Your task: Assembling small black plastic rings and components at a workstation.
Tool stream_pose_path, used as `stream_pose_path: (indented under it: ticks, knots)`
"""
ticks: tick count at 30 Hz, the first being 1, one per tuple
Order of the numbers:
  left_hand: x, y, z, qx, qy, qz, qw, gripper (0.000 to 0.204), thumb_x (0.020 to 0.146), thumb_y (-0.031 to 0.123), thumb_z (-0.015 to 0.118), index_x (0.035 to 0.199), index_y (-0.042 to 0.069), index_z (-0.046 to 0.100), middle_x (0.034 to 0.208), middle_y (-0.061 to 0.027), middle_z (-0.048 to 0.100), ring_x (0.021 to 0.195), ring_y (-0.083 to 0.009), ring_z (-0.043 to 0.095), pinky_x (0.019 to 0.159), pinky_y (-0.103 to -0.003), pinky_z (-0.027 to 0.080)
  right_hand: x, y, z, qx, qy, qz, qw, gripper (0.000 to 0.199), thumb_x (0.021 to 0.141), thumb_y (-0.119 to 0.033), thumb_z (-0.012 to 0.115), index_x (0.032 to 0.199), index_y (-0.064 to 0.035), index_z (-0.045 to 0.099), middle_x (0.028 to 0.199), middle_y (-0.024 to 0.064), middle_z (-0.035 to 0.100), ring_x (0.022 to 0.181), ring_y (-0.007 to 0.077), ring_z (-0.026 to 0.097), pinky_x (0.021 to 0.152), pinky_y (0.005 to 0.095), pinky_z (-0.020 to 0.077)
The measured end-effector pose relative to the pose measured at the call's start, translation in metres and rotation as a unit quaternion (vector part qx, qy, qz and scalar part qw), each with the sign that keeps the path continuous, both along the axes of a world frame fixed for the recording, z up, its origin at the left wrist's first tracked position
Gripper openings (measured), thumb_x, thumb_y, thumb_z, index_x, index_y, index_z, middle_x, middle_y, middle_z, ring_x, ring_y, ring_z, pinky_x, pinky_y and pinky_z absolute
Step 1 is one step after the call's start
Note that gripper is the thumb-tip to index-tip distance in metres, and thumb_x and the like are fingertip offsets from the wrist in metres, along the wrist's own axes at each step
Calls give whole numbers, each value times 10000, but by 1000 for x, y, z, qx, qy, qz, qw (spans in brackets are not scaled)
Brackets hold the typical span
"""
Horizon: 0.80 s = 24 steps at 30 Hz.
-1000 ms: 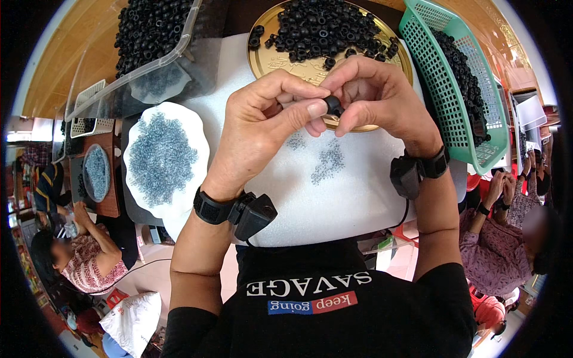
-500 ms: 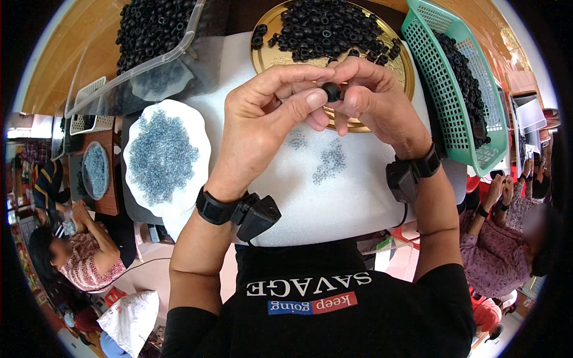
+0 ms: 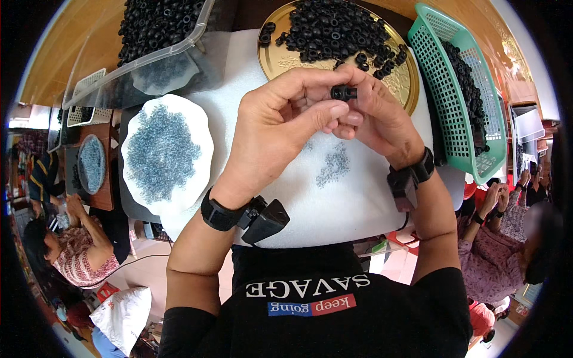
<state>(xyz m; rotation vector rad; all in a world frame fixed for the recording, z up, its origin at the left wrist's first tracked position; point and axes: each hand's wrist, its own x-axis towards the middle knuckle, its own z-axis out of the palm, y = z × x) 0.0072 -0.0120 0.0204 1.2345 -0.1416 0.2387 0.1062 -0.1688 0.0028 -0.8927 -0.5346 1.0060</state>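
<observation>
Fingertips of both hands met on a small black plastic part [image 3: 344,92], held up over the near rim of the round gold tray [image 3: 276,56]. The left hand [image 3: 280,122] pinched it from the left with thumb and forefinger curled in, the other fingers folded beneath; the right hand [image 3: 376,116] closed on it from the right, its fingers wrapped tight around the same piece. Compared with a second earlier, the pair of hands had risen toward the tray, and the part now showed more plainly between the fingertips instead of sitting half hidden behind the right knuckles.

Below the hands, on the white foam pad [image 3: 334,203], a small scatter of grey metal bits [image 3: 334,164] lay where it had lain before. To the left sat a white scalloped dish [image 3: 134,179] heaped with the same grey bits. The tray carried a heap of black ring-shaped pieces [image 3: 334,30]; a clear plastic bin [image 3: 140,62] at upper left and a green mesh basket [image 3: 453,113] at right held more of them. None of these had shifted. Other people sat at the left and right edges.
</observation>
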Motion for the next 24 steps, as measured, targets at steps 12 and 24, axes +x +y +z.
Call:
stream_pose_path:
  ticks: [12, 24]
  knots:
    - [7, 11, -6, 396, -191, 164, 883, 304, 787, 45, 703, 1090, 65, 680, 1222, -95, 532, 953, -147, 569, 763, -258, 512, -9, 2, 2, 54, 80, 33, 995, 467, 887, -411, 642, 1203, -84, 537, 865, -46, 519, 658, 35, 425, 624, 219, 448]
    - [13, 10, -7, 292, -220, 55, 929, 220, 844, 91, 646, 1051, 17, 653, 1115, -118, 622, 1093, -274, 578, 779, -317, 499, -5, -2, 3, 61, 19, 41, 997, 364, 901, -344, 641, 1072, -23, 626, 715, -13, 530, 614, 57, 506, 587, 251, 511]
